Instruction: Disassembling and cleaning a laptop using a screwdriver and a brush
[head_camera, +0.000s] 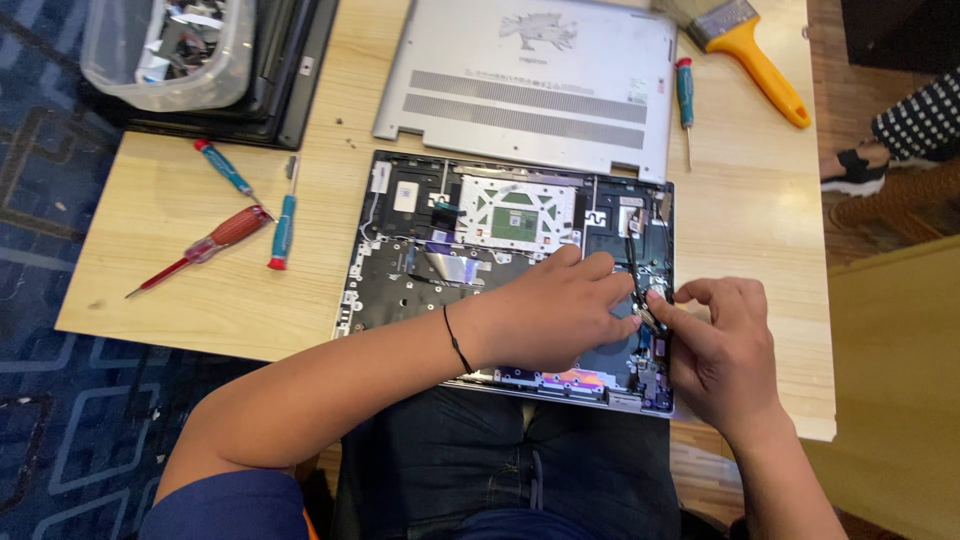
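Plastic tub (170, 50): at our ten o'clock, sitting on a dark closed laptop (285, 75).
Screwdrivers: a red one (205, 248) and two blue ones (283, 215) lie at nine o'clock on the wooden table (150, 215).
Opened laptop (480, 255): at the table's near edge, insides showing; its silver bottom cover (530, 80) lies at twelve o'clock.
Left hand (550, 310): we rest it flat on the laptop's right half, fingers together, pointing to three o'clock.
Right hand (720, 345): thumb and forefinger pinch a small metal part (648, 318) at the laptop's right edge.
Paintbrush (755, 50): yellow-handled, at one o'clock, beside another blue screwdriver (685, 95).
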